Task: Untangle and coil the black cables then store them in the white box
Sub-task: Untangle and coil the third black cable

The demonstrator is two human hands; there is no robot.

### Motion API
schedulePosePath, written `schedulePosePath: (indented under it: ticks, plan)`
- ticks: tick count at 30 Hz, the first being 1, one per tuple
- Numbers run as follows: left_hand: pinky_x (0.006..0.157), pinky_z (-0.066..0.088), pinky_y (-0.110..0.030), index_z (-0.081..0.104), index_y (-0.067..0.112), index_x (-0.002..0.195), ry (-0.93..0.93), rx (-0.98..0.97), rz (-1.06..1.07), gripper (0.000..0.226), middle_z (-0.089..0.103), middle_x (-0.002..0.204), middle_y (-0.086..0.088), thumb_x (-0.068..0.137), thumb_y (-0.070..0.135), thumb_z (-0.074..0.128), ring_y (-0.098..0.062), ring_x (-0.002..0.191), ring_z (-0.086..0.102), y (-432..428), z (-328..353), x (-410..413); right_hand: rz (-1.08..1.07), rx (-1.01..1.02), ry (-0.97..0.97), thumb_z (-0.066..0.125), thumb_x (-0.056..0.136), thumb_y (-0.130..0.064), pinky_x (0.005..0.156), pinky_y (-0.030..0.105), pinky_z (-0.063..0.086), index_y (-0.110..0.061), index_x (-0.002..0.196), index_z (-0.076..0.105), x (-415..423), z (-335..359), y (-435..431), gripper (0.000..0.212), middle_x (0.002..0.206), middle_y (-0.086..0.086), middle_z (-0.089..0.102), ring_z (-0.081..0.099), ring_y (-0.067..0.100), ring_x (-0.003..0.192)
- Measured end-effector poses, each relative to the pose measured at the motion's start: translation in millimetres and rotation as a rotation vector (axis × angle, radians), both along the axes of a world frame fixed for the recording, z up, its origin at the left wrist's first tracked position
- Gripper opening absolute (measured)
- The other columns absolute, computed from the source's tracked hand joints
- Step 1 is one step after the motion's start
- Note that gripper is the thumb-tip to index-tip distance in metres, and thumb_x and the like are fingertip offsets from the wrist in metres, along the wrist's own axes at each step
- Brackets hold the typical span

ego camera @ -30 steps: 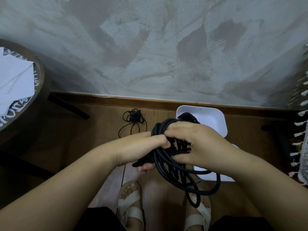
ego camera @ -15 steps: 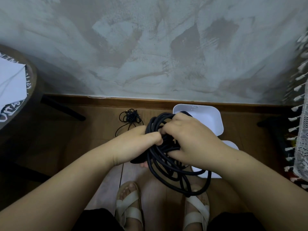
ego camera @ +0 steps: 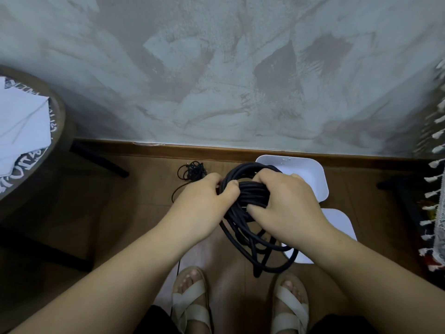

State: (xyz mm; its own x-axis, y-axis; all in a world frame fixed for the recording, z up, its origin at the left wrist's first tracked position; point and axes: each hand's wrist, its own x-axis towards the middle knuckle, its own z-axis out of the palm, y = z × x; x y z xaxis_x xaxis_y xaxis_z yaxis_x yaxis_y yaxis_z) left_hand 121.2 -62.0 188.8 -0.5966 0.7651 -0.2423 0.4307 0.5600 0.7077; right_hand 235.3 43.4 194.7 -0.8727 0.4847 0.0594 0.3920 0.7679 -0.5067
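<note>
The thick black cable was a loose bundle of loops, held in the air just in front of the white box, its lower loops drooping toward the sandals. The left hand and the right hand both gripped its bunched middle, fingers curled round the strands. The dark end that had poked out beneath the left hand a moment before no longer showed. A thinner black tangle lay on the wooden floor by the grey plaster wall

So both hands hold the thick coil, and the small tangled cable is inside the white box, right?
No. The left hand and right hand hold the thick coil, but in the head view the small tangled cable lies on the floor, left of the white box, not inside it.
</note>
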Motion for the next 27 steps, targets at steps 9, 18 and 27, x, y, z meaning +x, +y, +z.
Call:
schedulePosePath:
  ticks: [9,18,27]
  plan:
    - [0.062,0.048,-0.013,0.07,0.016,0.1,-0.333,0.307,0.067,0.026,0.073,0.088,-0.001,0.099,0.023,0.045,-0.009,0.081,0.068,-2,-1,4,-0.17,-0.277,0.156,0.065,0.076,-0.017,0.071,0.037,0.051,-0.028,0.078,0.054,5,3,-1,0.015,0.072,-0.012,0.062,0.06,0.01,0.075]
    - [0.076,0.057,-0.024,0.07,0.009,0.103,-0.751,0.47,0.306,0.023,0.074,0.091,-0.011,0.093,0.002,0.051,-0.02,0.084,0.071,3,-6,6,-0.353,-0.739,0.396,0.065,0.08,-0.015,0.071,0.032,0.054,-0.017,0.086,0.058,8,7,-1,0.01,0.076,-0.002,0.066,0.064,0.014,0.073]
    - [0.068,0.058,-0.026,0.054,0.012,0.127,-0.902,0.225,0.441,0.038,0.068,0.105,-0.009,0.095,-0.004,0.041,-0.018,0.082,0.069,6,-22,12,-0.561,-1.126,0.559,0.053,0.095,-0.014,0.079,0.036,0.052,-0.013,0.078,0.045,-1,12,29,0.019,0.05,-0.007,0.041,0.045,0.008,0.045]
